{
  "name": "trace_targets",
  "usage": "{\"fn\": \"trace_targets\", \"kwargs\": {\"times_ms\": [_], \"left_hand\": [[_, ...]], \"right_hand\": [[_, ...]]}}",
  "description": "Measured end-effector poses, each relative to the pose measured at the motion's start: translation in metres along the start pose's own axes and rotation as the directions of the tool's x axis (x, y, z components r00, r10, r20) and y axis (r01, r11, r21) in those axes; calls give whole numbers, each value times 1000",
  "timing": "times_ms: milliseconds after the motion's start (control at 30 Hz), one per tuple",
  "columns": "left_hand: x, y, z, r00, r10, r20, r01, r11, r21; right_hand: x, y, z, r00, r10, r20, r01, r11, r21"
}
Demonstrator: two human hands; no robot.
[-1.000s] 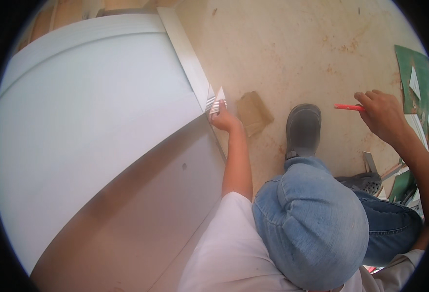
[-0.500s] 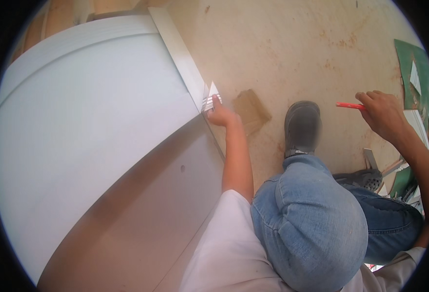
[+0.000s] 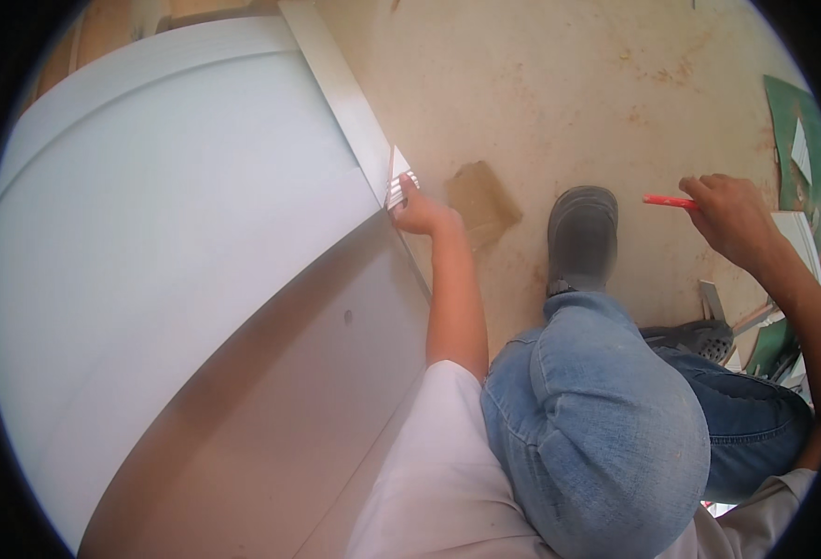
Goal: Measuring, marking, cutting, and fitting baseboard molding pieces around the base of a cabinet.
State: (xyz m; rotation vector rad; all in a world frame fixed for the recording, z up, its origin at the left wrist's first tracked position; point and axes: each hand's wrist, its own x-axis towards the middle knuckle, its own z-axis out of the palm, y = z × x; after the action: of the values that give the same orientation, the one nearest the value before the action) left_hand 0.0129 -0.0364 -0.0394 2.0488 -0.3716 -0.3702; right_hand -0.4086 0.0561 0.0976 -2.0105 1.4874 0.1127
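The dusty beige floor (image 3: 550,102), marked with reddish-brown stains (image 3: 657,65), carries a squarish brown piece (image 3: 485,203), perhaps cardboard, just right of the left hand (image 3: 422,211). Between this and the right hand (image 3: 729,219) stands a dark clog (image 3: 581,233); a green sheet (image 3: 787,116) lies farther right.

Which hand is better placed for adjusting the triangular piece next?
Probably the left hand: it holds the striped triangular piece by the white panel; the right hand is farther off, holding a red pencil-like tool.
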Motion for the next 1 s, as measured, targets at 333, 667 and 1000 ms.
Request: {"fn": "trace_targets", "kwargs": {"times_ms": [333,667,1000], "left_hand": [[-1,-2,-1,998,51,42,-50,999,-17],[6,-9,-3,994,82,73,-79,996,-43],[-11,-10,-5,996,-23,83,28,998,-58]], "right_hand": [[5,0,6,1000,-20,-4,20,1000,5],[4,6,9,1000,-18,16,17,999,40],[3,6,5,995,35,93,-39,998,43]]}}
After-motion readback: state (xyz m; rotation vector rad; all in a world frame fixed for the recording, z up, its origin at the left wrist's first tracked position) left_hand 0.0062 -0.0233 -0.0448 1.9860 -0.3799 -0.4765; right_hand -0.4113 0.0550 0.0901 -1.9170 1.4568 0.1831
